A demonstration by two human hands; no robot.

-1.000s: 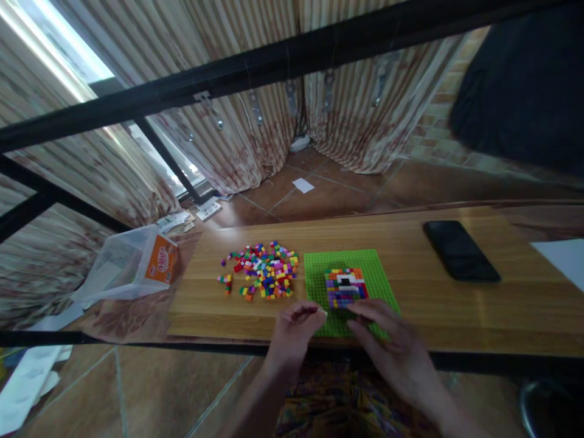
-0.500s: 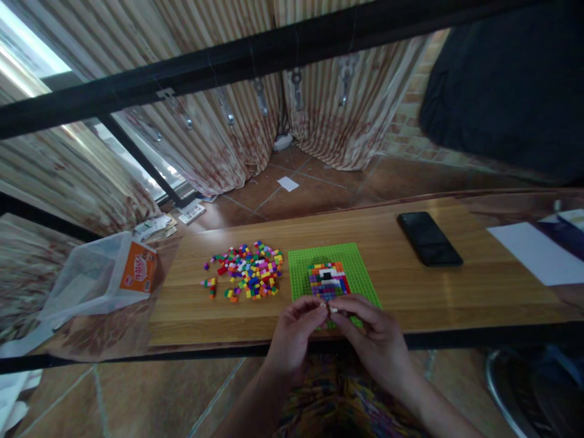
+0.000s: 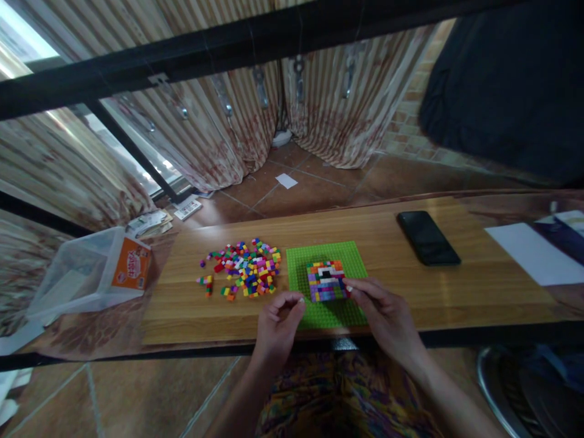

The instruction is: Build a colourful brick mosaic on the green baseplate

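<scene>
My left hand [image 3: 279, 321] is closed in a pinch at the near left edge of the green baseplate [image 3: 328, 316], with a small white toy brick [image 3: 302, 300] at its fingertips. On the baseplate stands a block of multicoloured toy bricks [image 3: 326, 293], with white and black ones in the middle of its pattern. My right hand [image 3: 384, 309] pinches what looks like another small white brick [image 3: 350, 289] beside the block's right side. The fingers partly hide that piece, and I cannot tell whether it touches the block.
Loose coloured bricks [image 3: 253, 267] lie heaped left of the baseplate on the wooden board [image 3: 205, 325]. A black phone [image 3: 427, 238] and a white sheet [image 3: 524, 252] are to the right. At the far left stands a clear plastic box [image 3: 75, 277]; a dark rail [image 3: 205, 55] crosses beyond.
My hands were together in front of the brick block and have parted. The left moved left; the right moved right and forward to the block's side. More of the block now shows.
</scene>
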